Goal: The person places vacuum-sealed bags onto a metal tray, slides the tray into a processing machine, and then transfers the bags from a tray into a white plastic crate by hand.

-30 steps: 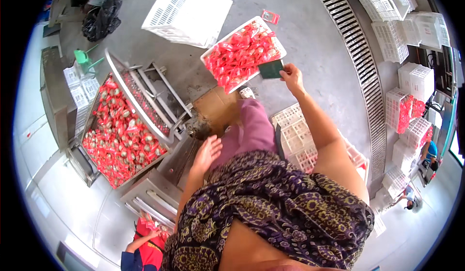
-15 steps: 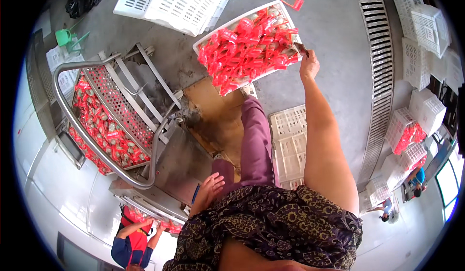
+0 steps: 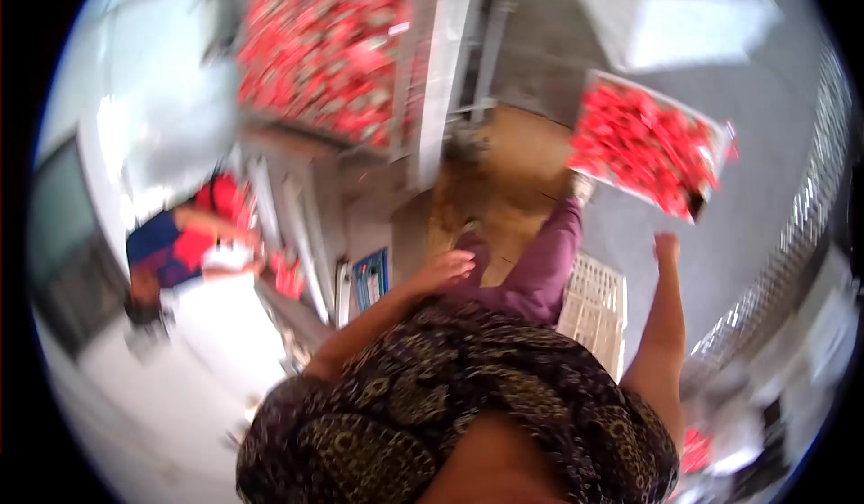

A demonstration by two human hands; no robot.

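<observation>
A shallow white crate [image 3: 723, 144] full of red-wrapped packets [image 3: 634, 144] rests on the floor, ahead and to the right. Just short of its near right corner is my right hand [image 3: 667, 247], apart from the crate and smeared by motion. At that corner lies a small dark piece [image 3: 696, 202], too blurred to name. My left hand [image 3: 443, 270] hangs by my left thigh, fingers stretched out and nothing in them. My purple trouser legs [image 3: 544, 274] show between the hands, one shoe close to the crate.
A large metal-framed bin of red packets [image 3: 324, 54] stands at the upper left. Near it a co-worker in red and dark blue [image 3: 184, 243] handles red packets. A white crate [image 3: 693, 31] is at the far right, a cream crate [image 3: 594, 310] beside my leg, a floor grating [image 3: 801, 225] at right.
My view has swung left, so the crate appears further right. My right hand has let go of the dark piece at the crate's edge and drawn back toward me.
</observation>
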